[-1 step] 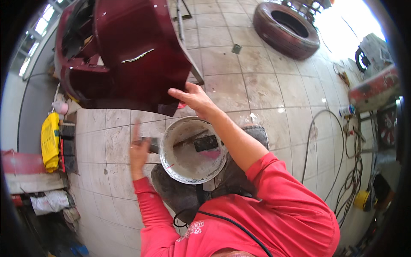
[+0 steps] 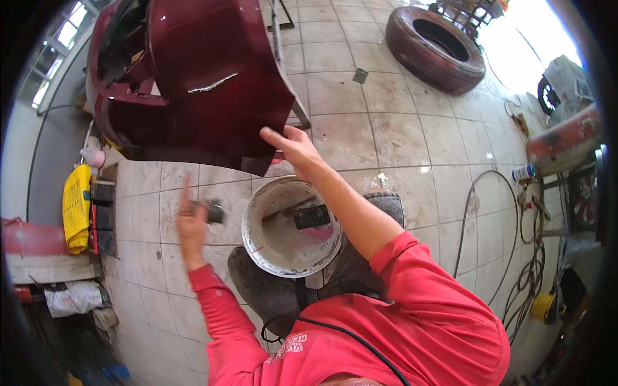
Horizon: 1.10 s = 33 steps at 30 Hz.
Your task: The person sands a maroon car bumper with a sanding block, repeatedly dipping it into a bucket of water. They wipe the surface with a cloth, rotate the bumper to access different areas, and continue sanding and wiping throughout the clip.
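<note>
A glossy dark-red car bumper [image 2: 212, 90] reaches in from the upper left. My right hand [image 2: 297, 151] grips its near right corner, thumb on top and fingers curled underneath; a bit of red shows by those fingers. To the left of the bucket, my left hand [image 2: 191, 228] pinches a small dark flat piece [image 2: 215, 212], perhaps sandpaper, blurred by motion. One finger of that hand points up, just below the bumper's edge. Between my knees stands a whitish bucket [image 2: 246, 241] with cloudy water, a black block [image 2: 311, 217] and something pink [image 2: 318, 233] inside.
A metal stand leg [image 2: 300, 114] is beside the bumper. A tire [image 2: 438, 48] lies on the tiled floor, near a small dark square [image 2: 360, 76]. Cables [image 2: 534, 270] and a red cylinder [image 2: 563, 145] are at right. At left is a yellow bag [image 2: 76, 209].
My left hand has moved left with the dark flat piece, away from the bucket's rim. My right hand keeps its grip on the bumper; the whole view has shifted slightly.
</note>
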Motion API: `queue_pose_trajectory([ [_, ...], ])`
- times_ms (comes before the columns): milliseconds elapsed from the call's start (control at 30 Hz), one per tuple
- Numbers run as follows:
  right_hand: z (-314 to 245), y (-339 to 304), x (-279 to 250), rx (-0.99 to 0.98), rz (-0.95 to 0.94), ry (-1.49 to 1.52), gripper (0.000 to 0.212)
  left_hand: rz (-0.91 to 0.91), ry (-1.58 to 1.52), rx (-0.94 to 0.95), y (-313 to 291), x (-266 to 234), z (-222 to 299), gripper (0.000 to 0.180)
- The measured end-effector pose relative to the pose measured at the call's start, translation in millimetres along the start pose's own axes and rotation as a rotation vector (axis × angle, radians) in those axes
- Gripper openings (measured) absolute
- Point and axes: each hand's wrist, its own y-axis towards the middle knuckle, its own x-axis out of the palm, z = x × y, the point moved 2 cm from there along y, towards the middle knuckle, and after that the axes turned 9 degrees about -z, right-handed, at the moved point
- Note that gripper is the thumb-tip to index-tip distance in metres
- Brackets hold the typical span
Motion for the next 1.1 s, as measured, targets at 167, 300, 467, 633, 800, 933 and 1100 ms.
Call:
queue_pose_trajectory([
  [167,15.0,29.2,12.3,-0.132,0.029,0.407,0.082,0.649,0.338,0.302,66.7,-97.5,86.1,0.039],
  [300,17.3,36.3,24.7,-0.124,0.097,0.5,0.074,0.791,0.368,0.382,120.3,-20.1,71.8,0.055],
  [467,-15.8,3.4,33.5,0.088,0.143,0.45,0.122,0.483,0.743,0.622,78.9,111.5,35.0,0.076],
  [633,-10.8,3.3,42.0,0.192,0.162,0.431,0.147,0.728,0.499,0.419,153.1,-60.9,47.3,0.063],
  [800,7.1,16.8,32.0,0.03,-0.043,0.595,0.123,0.819,1.066,0.522,191.2,-122.1,27.0,0.053],
  [933,8.3,17.8,24.1,-0.023,-0.098,0.538,0.122,0.681,0.726,0.555,98.8,80.0,75.0,0.092],
  [1100,-8.5,3.5,35.9,0.037,-0.108,0.565,0.126,0.717,0.759,0.496,142.8,-27.8,47.6,0.08],
])
